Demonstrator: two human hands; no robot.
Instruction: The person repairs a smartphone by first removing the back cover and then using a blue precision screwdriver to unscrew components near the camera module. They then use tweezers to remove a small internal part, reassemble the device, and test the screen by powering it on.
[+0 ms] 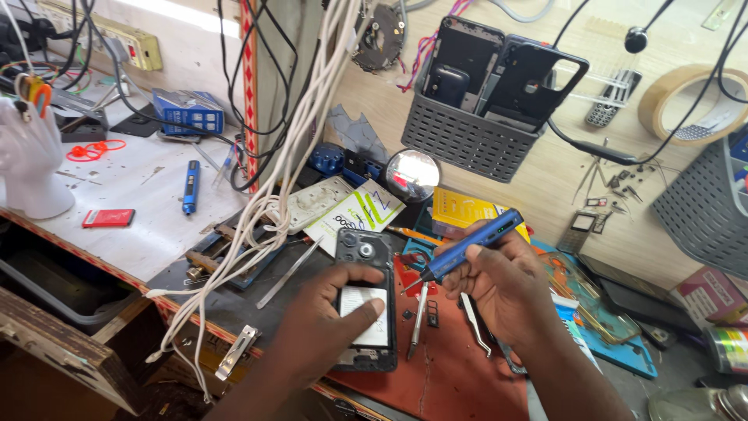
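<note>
I see a phone repair workshop: a cluttered bench with loose white cables, a grey basket of phone back covers, tweezers, a tape roll, and a power strip on the wall.

Head camera looks steeply down, close over the workbench.
</note>
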